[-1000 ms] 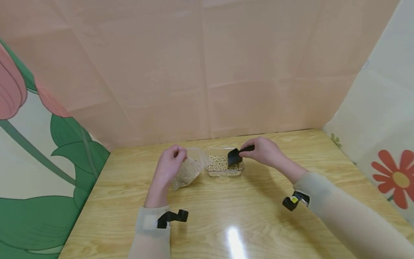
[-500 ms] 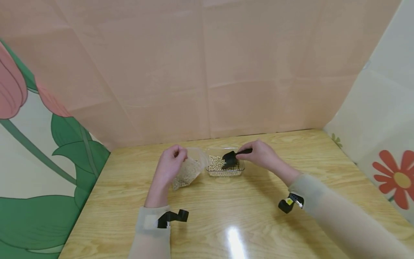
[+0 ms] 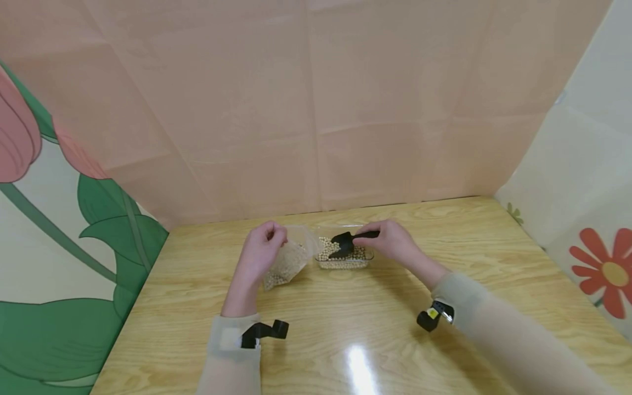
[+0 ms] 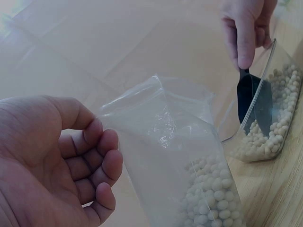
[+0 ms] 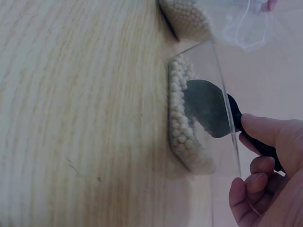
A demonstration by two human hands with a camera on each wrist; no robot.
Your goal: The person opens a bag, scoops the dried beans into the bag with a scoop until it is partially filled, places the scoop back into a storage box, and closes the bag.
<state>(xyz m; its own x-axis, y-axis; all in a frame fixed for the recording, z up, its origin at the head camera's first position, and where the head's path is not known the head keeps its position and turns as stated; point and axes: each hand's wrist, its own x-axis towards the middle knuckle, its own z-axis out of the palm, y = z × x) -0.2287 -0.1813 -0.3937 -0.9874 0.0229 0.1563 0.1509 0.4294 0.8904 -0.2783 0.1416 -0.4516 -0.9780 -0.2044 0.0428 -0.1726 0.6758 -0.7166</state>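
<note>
My left hand (image 3: 261, 249) pinches the top edge of a clear plastic bag (image 4: 161, 123) between thumb and forefinger. Pale round beans (image 4: 213, 198) fill the bag's lower part, and its mouth leans toward the box on the right. In my right hand (image 3: 392, 241) is the handle of a small black scoop (image 3: 343, 245). The scoop's blade sits inside a clear rectangular box (image 5: 222, 80), touching the soybean-like beans (image 5: 177, 104) there. Seen from the right wrist, the thumb lies along the handle. How many beans the blade carries cannot be told.
Both items stand on a light wood-grain table (image 3: 316, 329), close to the pinkish covered wall (image 3: 316, 109) at the back. A side wall with painted flowers (image 3: 612, 271) rises on the right, and one with green leaves (image 3: 123, 219) on the left.
My right hand has moved left and slightly down, carrying the scoop from the box's right side toward its middle, with the blade now lying flatter. The left hand and bag stay nearly still.
</note>
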